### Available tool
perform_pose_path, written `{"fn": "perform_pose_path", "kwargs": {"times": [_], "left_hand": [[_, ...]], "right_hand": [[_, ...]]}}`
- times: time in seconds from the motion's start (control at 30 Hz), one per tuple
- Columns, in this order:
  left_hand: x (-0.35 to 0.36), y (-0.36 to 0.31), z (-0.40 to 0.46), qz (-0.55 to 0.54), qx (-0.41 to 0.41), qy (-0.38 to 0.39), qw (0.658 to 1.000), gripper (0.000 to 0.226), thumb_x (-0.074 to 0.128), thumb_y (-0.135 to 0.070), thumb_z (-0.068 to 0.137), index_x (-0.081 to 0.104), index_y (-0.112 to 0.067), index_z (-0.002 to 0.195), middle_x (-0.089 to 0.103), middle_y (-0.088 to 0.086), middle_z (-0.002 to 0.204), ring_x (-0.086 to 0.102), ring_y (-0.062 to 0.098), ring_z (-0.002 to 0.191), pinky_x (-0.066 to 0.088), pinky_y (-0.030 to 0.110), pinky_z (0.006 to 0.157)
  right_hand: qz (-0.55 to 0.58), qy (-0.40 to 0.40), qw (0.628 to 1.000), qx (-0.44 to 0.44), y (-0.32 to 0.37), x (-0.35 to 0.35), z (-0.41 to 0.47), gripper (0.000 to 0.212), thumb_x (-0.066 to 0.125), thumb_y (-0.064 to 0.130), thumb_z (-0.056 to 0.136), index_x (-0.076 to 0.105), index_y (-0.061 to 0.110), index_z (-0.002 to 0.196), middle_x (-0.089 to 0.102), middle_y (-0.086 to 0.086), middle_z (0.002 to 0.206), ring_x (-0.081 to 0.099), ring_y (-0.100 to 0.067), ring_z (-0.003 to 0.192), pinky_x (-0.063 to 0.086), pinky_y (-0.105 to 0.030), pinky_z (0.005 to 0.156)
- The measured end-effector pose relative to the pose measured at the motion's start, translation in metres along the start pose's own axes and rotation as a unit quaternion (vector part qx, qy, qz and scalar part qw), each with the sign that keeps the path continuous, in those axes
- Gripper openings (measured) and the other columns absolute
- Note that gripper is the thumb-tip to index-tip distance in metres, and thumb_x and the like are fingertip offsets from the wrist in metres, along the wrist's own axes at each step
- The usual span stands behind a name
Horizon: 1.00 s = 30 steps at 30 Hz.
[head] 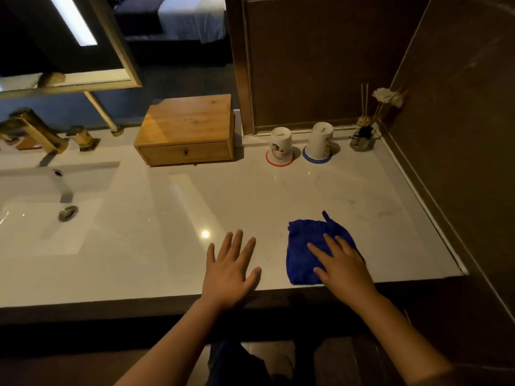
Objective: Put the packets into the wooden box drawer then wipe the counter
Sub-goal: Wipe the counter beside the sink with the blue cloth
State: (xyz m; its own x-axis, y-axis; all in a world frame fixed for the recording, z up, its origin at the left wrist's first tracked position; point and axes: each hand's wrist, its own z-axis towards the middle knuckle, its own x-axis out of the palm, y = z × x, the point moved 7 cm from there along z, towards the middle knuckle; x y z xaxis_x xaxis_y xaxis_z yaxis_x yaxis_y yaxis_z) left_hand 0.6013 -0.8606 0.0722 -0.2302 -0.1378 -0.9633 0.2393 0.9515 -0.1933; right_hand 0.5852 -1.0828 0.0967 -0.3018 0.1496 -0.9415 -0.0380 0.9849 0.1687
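White marble-look stone makes up the counter (172, 246), which runs from the sink (41, 218) on the left to the dark wall on the right. The sink is sunk into the counter, with a brass tap (36, 132) behind it. At the back of the counter, right of the sink, stands the wooden box (185, 129), its drawer (185, 153) pushed flush with the front (a small dark knob sits in the middle). No packets show on the counter.

The blue cloth (306, 246) lies bunched near the front edge, right of centre. The right hand (344, 270) rests flat on top of it, fingers (320, 252) stretched out and spread, not curled around the fabric; the cloth sticks out beyond the fingertips toward the back and to the left of the hand, while its right part is covered by the palm. The left hand (230, 270) lies palm-down on the bare counter just left of the cloth, apart from it, fingers splayed and holding nothing.

Further back, right of the box, two white cups stand upside down side by side: one with a red rim (280, 147), one with a blue rim (319, 144). In the back right corner sits a reed diffuser (362, 137) with thin sticks and a pale flower.
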Motion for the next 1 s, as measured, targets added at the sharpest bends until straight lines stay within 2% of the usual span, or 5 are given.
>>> {"fn": "perform_pose_path", "kwargs": {"times": [0.13, 0.23, 0.3, 0.57, 1.0], "left_hand": [[-0.001, -0.001, 0.001, -0.001, -0.007, -0.006, 1.0, 0.07, 0.005, -0.065, 0.081, -0.007, -0.04, 0.146, -0.022, -0.008, 0.152, -0.022, 0.015, 0.141, -0.013, 0.048, 0.114], [0.0, -0.003, 0.0, 0.003, -0.008, 0.002, 1.0, 0.072, 0.004, -0.065, 0.08, -0.005, -0.039, 0.147, -0.022, -0.008, 0.152, -0.022, 0.015, 0.141, -0.011, 0.049, 0.115], [0.001, -0.002, 0.0, 0.006, -0.008, 0.015, 1.0, 0.072, 0.003, -0.065, 0.08, -0.006, -0.038, 0.147, -0.023, -0.007, 0.152, -0.021, 0.017, 0.143, -0.013, 0.049, 0.114], [-0.024, -0.001, 0.002, -0.025, 0.003, 0.054, 0.998, 0.064, 0.031, -0.054, 0.092, 0.009, -0.033, 0.148, 0.003, 0.0, 0.161, 0.001, 0.021, 0.148, 0.003, 0.048, 0.119], [-0.101, 0.236, -0.072, -0.055, -0.125, -0.18, 0.974, 0.066, 0.025, -0.052, 0.086, 0.046, -0.016, 0.136, 0.049, 0.007, 0.142, 0.045, 0.024, 0.131, 0.034, 0.041, 0.108]], "right_hand": [[0.006, -0.035, 0.999, -0.013, 0.007, -0.008, 0.004, 0.049, 0.055, 0.026, 0.089, 0.044, 0.025, 0.136, 0.038, -0.008, 0.147, 0.034, -0.032, 0.132, 0.042, -0.043, 0.1], [-0.015, -0.094, 0.993, -0.067, 0.018, -0.011, 0.002, 0.04, 0.083, 0.011, 0.057, 0.072, 0.018, 0.095, 0.071, -0.005, 0.093, 0.065, -0.028, 0.084, 0.055, -0.036, 0.05], [-0.003, -0.123, 0.989, -0.084, 0.021, -0.011, 0.0, 0.037, 0.087, 0.005, 0.046, 0.073, 0.016, 0.079, 0.069, -0.002, 0.073, 0.066, -0.026, 0.068, 0.051, -0.031, 0.038], [0.14, -0.135, 0.979, -0.056, 0.049, -0.038, 0.004, 0.029, 0.055, 0.013, 0.088, 0.063, 0.016, 0.116, 0.061, -0.003, 0.117, 0.053, -0.019, 0.111, 0.045, -0.028, 0.083], [0.178, -0.16, 0.968, -0.076, 0.174, -0.053, 0.024, 0.028, 0.059, 0.011, 0.085, 0.064, 0.016, 0.112, 0.062, -0.004, 0.111, 0.056, -0.019, 0.102, 0.042, -0.024, 0.078]]}}
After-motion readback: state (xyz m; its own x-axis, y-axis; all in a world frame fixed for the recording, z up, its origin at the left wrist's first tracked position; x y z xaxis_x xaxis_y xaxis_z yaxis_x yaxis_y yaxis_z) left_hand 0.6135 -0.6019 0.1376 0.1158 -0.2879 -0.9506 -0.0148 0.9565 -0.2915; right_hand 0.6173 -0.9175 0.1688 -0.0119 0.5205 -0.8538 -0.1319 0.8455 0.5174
